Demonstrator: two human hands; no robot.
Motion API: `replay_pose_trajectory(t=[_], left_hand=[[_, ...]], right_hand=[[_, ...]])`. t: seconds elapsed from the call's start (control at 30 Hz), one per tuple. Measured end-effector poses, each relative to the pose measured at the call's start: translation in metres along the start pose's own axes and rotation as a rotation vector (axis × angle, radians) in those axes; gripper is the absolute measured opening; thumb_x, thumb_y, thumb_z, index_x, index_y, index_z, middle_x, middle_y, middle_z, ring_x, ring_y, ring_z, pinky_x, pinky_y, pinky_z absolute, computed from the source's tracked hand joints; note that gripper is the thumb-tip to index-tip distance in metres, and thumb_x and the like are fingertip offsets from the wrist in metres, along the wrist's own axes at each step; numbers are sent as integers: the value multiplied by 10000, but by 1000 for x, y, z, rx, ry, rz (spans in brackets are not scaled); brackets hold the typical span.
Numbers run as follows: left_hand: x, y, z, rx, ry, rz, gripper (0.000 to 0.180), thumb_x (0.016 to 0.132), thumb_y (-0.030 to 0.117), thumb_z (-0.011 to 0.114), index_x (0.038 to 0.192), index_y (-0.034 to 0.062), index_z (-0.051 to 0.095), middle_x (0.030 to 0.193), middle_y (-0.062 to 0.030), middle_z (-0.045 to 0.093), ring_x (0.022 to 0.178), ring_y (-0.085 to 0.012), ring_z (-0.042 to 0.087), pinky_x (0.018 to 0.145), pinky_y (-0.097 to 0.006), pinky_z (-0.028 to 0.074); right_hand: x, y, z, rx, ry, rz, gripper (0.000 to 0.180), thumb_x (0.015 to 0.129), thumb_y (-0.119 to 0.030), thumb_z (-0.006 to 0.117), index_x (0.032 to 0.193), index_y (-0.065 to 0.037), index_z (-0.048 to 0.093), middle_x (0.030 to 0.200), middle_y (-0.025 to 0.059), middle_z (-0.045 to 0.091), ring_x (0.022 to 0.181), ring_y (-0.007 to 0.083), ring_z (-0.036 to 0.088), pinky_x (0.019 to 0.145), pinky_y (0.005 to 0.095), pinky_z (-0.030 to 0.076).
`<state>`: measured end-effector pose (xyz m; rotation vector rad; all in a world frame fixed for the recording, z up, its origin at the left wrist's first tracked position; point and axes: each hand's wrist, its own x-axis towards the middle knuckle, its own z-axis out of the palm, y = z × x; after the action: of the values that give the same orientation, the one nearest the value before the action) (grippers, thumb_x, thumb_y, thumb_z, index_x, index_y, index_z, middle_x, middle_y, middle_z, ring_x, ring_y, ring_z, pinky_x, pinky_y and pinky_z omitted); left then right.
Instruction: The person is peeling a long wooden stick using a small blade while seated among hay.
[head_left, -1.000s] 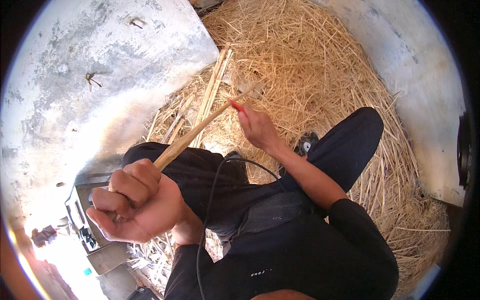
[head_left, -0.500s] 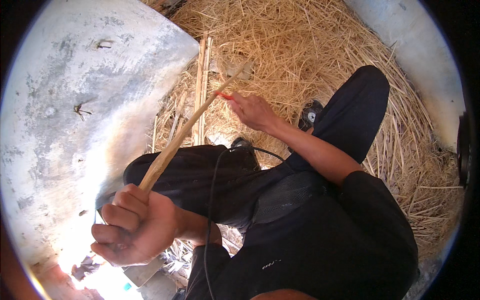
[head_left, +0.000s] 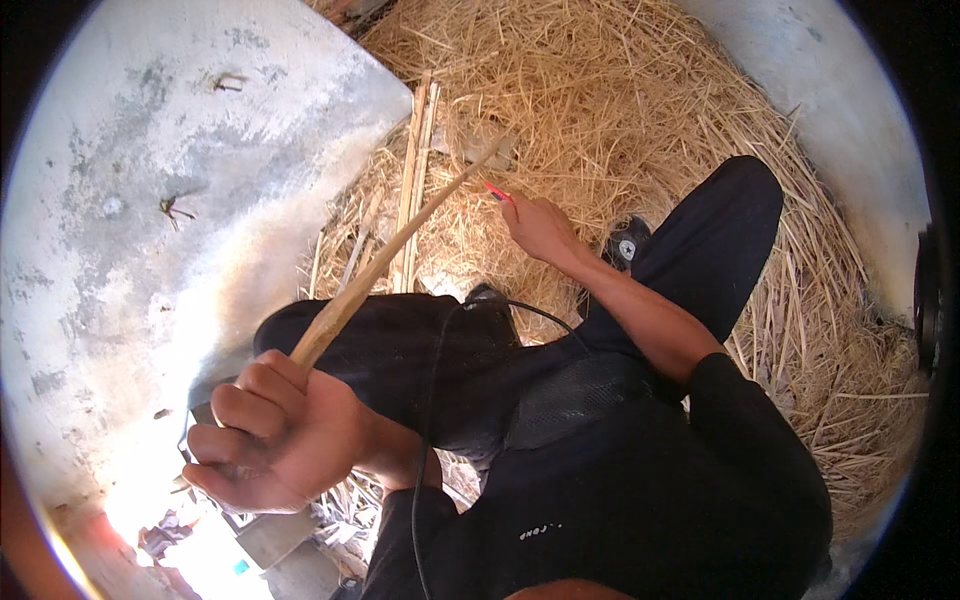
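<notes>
Above the straw pile [head_left: 640,120], the left hand [head_left: 275,440] is closed in a fist around the near end of a long wooden stick [head_left: 400,255]. Beyond the pile's centre, the right hand [head_left: 540,225] pinches a red pencil [head_left: 497,191] near the stick's far end. I think the stick must be kept steady while the pencil touches it.

Tan stick [head_left: 400,250], red pen [head_left: 497,191], yellow straw [head_left: 600,110], blk trousers [head_left: 720,230].
</notes>
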<state>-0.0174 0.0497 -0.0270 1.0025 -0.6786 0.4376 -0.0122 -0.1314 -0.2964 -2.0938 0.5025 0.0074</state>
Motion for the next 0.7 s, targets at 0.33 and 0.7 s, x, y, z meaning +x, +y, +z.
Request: replay_pose_trajectory(t=[0.33, 0.7], left_hand=[[0, 0, -1, -81, -86, -13, 423, 962, 381, 233, 610, 147, 258, 465, 11, 220, 392, -87, 112, 401, -268, 130], [-4, -2, -1, -62, 8, 10, 348, 907, 334, 293, 625, 140, 231, 567, 4, 195, 487, -108, 161, 470, -274, 154]], right_hand=[[-5, -6, 3, -18, 4, -117, 333, 941, -296, 342, 1033, -12, 488, 624, 234, 564, 583, 413, 562, 552, 498, 437], [-25, -33, 0, 102, 2, -210, 286, 927, -264, 386, 988, -19, 519, 601, 190, 547, 578, 370, 563, 538, 454, 409]])
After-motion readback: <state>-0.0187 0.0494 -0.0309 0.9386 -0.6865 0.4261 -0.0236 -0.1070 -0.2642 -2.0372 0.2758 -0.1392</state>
